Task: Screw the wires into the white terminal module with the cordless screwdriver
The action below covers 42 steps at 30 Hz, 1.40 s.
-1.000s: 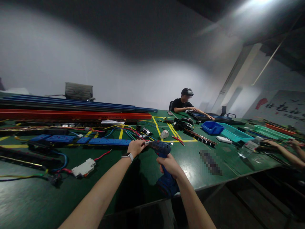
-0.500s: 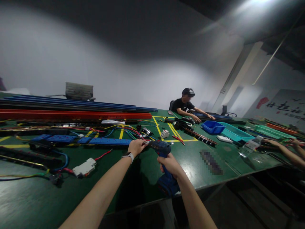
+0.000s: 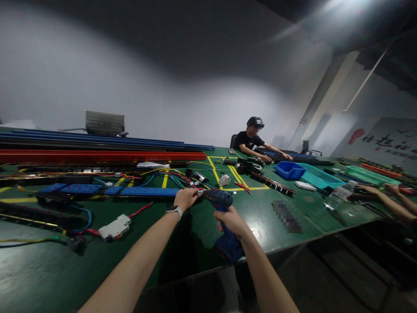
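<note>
My right hand (image 3: 233, 221) is wrapped round the handle of a blue cordless drill (image 3: 221, 198), whose chuck points left. At the drill's tip my left hand (image 3: 186, 199) is closed in a pinch near the end of a blue socket strip (image 3: 148, 191). What those fingers pinch is too small to make out. Coloured wires (image 3: 182, 180) lie just behind the strip's end. A white circuit breaker (image 3: 114, 227) with red leads rests on the green table (image 3: 137, 256), left of my left forearm.
Long red rails (image 3: 97, 156) and blue rails (image 3: 130, 142) lie along the back left. A blue bin (image 3: 289, 171) and a teal tray (image 3: 321, 177) stand to the right, near a clear plastic bottle (image 3: 340, 195). One co-worker (image 3: 250, 139) sits opposite; another person's hands (image 3: 374, 193) are at far right.
The view has shifted very slightly. Both my hands and the drill keep nearly the same place, the drill's tip still at my left fingers.
</note>
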Motion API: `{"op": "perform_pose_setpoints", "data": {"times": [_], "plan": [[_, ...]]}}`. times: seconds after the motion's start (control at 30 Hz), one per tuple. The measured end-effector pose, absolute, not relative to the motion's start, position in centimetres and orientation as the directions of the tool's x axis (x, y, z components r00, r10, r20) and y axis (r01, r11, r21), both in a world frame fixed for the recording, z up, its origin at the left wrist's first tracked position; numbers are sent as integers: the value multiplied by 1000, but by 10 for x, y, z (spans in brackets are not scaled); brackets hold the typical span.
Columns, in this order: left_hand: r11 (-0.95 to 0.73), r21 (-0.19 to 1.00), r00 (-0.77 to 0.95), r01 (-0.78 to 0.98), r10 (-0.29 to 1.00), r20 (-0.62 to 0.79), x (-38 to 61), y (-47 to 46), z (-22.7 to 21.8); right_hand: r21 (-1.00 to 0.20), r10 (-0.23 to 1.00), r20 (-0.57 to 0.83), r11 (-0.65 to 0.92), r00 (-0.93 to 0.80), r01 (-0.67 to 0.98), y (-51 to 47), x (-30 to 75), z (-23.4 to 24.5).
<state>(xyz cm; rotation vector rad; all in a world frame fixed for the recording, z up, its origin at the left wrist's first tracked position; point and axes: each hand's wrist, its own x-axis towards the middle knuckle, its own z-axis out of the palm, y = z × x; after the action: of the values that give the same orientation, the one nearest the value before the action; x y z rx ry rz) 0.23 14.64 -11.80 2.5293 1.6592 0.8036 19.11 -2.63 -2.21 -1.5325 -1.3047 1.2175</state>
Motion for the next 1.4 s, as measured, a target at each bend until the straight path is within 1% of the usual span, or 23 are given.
{"op": "perform_pose_setpoints", "data": {"times": [0.1,0.3,0.43,0.57,0.77,0.93,1.23,1.4], "plan": [[-440,289,309,850,861,404,2,146,-118,-953,984,-176,-172,7,251,-26,192,-23],[-450,266,323,852,854,408,2,148,-120,-958,989,-149,-139,-21,250,-22,195,-31],[-446,259,323,857,856,404,2,148,-120,-957,989,-147,-142,-2,253,-23,194,-30],[-424,275,306,863,872,382,2,147,-118,-953,986,-166,-165,15,256,-25,193,-24],[-435,296,304,851,866,398,3,145,-115,-947,983,-184,-178,4,269,-28,190,-17],[-411,297,288,862,880,378,3,144,-114,-948,985,-174,-168,1,269,-26,191,-21],[-417,302,295,857,879,375,3,145,-116,-947,983,-184,-177,0,267,-23,193,-27],[-419,303,295,856,877,379,3,146,-117,-960,990,-138,-133,-6,245,-24,191,-24]]}}
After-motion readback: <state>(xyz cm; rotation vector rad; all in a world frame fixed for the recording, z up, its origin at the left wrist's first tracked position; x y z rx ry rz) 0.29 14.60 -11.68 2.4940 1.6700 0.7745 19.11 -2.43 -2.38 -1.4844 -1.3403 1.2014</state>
